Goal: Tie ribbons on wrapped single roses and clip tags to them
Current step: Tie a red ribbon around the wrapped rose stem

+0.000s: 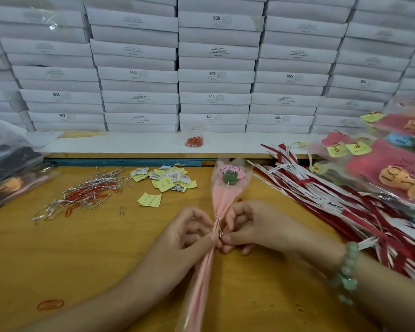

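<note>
Far left, a clear plastic bag of goods on the wooden table. Next, a heap of silver twist ties and red paper clips, one loose paper clip, and a scatter of yellow tags. Stacked white boxes fill the back.

Centre: wrapped rose lies on the table, pink bloom away from the person, stem end toward the bottom edge. Left hand has its fingers curled, thumb and forefinger pinching the wrapper neck. A silver twist tie circles that neck. Right hand, fingers curled, pinches the tie's end just beside the left fingertips. Green bead bracelet on the right wrist.

Right: a spread of red and white ribbons, and finished wrapped roses piled with yellow tags on them.
</note>
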`<state>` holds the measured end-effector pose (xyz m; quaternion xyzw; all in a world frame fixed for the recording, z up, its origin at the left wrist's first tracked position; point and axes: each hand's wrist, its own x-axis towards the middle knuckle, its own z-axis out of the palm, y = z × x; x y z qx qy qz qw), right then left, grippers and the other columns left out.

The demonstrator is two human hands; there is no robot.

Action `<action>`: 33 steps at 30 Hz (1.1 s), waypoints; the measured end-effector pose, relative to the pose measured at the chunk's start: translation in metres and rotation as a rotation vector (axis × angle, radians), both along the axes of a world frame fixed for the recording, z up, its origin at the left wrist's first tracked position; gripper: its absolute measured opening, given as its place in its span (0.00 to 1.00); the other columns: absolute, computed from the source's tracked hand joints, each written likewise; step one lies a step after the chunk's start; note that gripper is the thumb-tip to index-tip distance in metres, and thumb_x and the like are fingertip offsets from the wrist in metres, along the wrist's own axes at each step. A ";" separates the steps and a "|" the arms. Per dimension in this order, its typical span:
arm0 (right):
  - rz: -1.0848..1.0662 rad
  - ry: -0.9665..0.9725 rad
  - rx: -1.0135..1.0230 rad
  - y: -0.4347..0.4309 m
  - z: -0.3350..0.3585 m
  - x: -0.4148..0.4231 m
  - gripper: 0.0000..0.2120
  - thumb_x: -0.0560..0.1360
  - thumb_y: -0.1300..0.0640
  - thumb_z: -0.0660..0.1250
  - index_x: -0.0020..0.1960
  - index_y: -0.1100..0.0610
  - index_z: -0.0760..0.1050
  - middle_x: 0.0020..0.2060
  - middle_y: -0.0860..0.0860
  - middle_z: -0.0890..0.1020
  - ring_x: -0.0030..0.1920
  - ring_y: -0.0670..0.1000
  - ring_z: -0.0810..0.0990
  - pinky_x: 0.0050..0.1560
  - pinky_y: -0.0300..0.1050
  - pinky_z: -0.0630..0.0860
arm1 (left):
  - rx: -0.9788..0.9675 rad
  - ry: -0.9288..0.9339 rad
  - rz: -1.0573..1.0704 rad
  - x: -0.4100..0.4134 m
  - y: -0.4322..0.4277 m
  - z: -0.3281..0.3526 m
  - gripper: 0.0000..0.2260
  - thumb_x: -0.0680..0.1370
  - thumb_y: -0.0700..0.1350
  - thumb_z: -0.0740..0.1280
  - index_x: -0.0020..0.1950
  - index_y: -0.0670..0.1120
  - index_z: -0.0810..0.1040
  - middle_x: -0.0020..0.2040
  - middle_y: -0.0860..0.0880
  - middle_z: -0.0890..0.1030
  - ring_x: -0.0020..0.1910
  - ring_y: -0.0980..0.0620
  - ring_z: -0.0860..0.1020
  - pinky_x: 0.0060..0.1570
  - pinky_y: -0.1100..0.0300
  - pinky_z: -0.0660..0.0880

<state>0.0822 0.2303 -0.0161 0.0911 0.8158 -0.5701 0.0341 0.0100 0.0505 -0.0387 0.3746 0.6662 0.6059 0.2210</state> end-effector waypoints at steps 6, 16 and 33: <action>-0.038 0.007 -0.037 0.001 -0.006 0.001 0.12 0.73 0.65 0.72 0.40 0.56 0.69 0.38 0.53 0.85 0.40 0.49 0.86 0.28 0.32 0.75 | -0.029 0.205 0.068 -0.002 -0.001 -0.005 0.05 0.80 0.39 0.64 0.46 0.48 0.77 0.35 0.55 0.77 0.31 0.62 0.72 0.32 0.70 0.68; -0.049 0.003 -0.065 0.001 -0.007 0.001 0.11 0.73 0.64 0.73 0.42 0.58 0.70 0.37 0.52 0.85 0.40 0.49 0.86 0.29 0.32 0.75 | -0.228 0.535 0.008 -0.016 -0.005 -0.006 0.13 0.73 0.41 0.74 0.49 0.54 0.73 0.44 0.58 0.78 0.50 0.57 0.75 0.46 0.70 0.68; -0.082 0.072 -0.009 -0.001 -0.011 0.001 0.12 0.72 0.63 0.74 0.40 0.57 0.69 0.38 0.54 0.86 0.37 0.47 0.85 0.27 0.32 0.74 | -0.136 0.424 -0.009 -0.018 -0.003 0.000 0.12 0.67 0.54 0.74 0.50 0.56 0.84 0.43 0.58 0.79 0.40 0.60 0.75 0.38 0.70 0.68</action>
